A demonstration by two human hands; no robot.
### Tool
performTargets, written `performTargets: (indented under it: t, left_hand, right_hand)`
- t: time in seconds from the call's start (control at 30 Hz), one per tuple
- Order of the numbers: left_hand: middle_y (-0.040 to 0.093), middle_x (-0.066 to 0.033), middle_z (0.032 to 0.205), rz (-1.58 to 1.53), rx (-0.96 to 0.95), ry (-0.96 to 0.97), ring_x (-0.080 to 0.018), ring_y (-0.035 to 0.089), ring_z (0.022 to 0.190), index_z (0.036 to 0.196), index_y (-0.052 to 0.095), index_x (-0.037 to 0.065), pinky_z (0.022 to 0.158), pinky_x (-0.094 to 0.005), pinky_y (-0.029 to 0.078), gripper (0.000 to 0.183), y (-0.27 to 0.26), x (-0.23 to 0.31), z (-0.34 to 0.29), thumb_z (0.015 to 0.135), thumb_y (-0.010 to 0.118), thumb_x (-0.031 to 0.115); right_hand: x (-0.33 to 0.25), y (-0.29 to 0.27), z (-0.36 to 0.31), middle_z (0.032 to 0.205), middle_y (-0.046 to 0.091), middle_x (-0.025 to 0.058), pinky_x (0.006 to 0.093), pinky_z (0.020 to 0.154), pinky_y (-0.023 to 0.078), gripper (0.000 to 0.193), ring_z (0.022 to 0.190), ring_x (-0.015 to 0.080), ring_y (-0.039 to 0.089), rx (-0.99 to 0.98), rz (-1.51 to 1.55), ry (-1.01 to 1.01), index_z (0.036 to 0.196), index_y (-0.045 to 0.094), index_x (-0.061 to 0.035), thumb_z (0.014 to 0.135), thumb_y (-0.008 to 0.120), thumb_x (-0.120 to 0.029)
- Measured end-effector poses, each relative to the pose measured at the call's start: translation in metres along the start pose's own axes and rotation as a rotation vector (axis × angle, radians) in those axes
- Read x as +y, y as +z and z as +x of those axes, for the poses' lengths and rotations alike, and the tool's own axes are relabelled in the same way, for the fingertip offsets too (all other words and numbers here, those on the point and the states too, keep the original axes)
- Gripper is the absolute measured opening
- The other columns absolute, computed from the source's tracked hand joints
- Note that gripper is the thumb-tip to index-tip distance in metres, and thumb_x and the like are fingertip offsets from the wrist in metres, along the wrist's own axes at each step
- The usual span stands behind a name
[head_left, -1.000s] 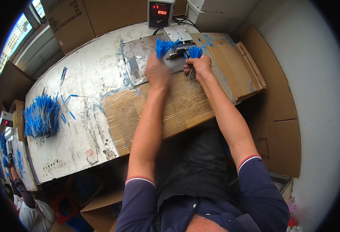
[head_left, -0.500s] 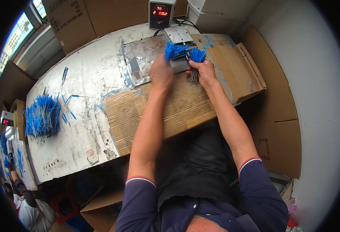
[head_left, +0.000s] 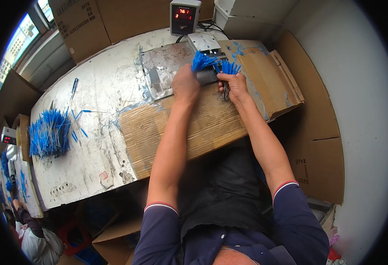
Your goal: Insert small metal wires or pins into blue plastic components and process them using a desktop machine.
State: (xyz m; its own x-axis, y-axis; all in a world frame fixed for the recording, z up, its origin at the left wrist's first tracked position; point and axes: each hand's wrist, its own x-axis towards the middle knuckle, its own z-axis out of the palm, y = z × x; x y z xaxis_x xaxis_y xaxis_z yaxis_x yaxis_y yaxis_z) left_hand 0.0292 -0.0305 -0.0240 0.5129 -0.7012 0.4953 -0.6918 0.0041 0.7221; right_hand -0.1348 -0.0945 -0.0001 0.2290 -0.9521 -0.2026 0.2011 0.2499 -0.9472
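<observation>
My left hand (head_left: 186,84), partly smeared by motion, is closed around a bunch of thin wires with blue ends (head_left: 202,61). The blue ends fan out above its fingers. Close by on the right, my right hand (head_left: 236,86) grips a second bunch of blue-ended wires (head_left: 230,67), whose bare grey ends hang below the fingers. Both bunches are at the near side of a small metal machine (head_left: 202,42), their blue tips almost meeting. Behind my left hand lies a worn metal plate (head_left: 165,66). Its fingertips are hidden.
A big pile of blue-ended wires (head_left: 49,133) lies on the bench's left, with a few loose ones and a pen (head_left: 74,88) nearby. A counter with red digits (head_left: 184,18) stands behind the machine. Cardboard (head_left: 176,132) covers the near edge. A co-worker (head_left: 37,238) sits far left.
My right hand has shifted slightly nearer to me and right, its bunch spreading a little. My left hand and its bunch have moved slightly right. The counter's red digits have changed.
</observation>
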Motion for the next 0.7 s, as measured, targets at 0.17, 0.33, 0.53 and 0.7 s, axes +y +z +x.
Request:
performTargets:
  t: [0.17, 0.33, 0.53, 0.7]
  left_hand:
    - [0.066, -0.0179, 0.094, 0.171, -0.056, 0.169, -0.0403, 0.064, 0.089, 0.098, 0.063, 0.003, 0.077, -0.0495, 0.05, 0.014, 0.001, -0.004, -0.002, 0.085, 0.058, 0.002]
    - [0.065, -0.0198, 0.09, 0.098, 0.105, -0.016, -0.0421, 0.064, 0.085, 0.097, 0.062, 0.003, 0.075, -0.0509, 0.049, 0.012, 0.002, -0.005, 0.001, 0.086, 0.059, 0.003]
    - [0.066, -0.0218, 0.088, 0.016, 0.222, -0.07, -0.0436, 0.064, 0.082, 0.096, 0.062, 0.003, 0.073, -0.0522, 0.048, 0.008, -0.001, -0.003, 0.002, 0.091, 0.06, 0.009]
    - [0.066, -0.0212, 0.088, -0.002, 0.233, -0.035, -0.0428, 0.064, 0.085, 0.096, 0.061, 0.003, 0.073, -0.0513, 0.048, 0.009, -0.002, -0.002, 0.003, 0.091, 0.062, 0.01]
  right_hand:
    - [-0.004, 0.005, 0.0, 0.068, 0.064, 0.0067, 0.0259, 0.038, 0.042, 0.013, 0.049, 0.0133, 0.058, 0.049, -0.095, 0.047, 0.082, 0.066, 0.0007, 0.074, 0.076, 0.002]
    - [-0.005, 0.012, 0.003, 0.068, 0.065, 0.0075, 0.0265, 0.037, 0.043, 0.013, 0.048, 0.0138, 0.058, 0.094, -0.085, 0.019, 0.08, 0.065, 0.0013, 0.073, 0.077, 0.003]
    - [-0.002, 0.021, 0.005, 0.069, 0.065, 0.0095, 0.0285, 0.038, 0.05, 0.012, 0.05, 0.0157, 0.061, 0.14, -0.082, 0.003, 0.079, 0.065, 0.002, 0.074, 0.076, 0.005]
    - [0.0, 0.023, 0.007, 0.07, 0.066, 0.0103, 0.0292, 0.039, 0.053, 0.012, 0.051, 0.0169, 0.063, 0.141, -0.109, -0.006, 0.079, 0.064, 0.0021, 0.075, 0.075, 0.005]
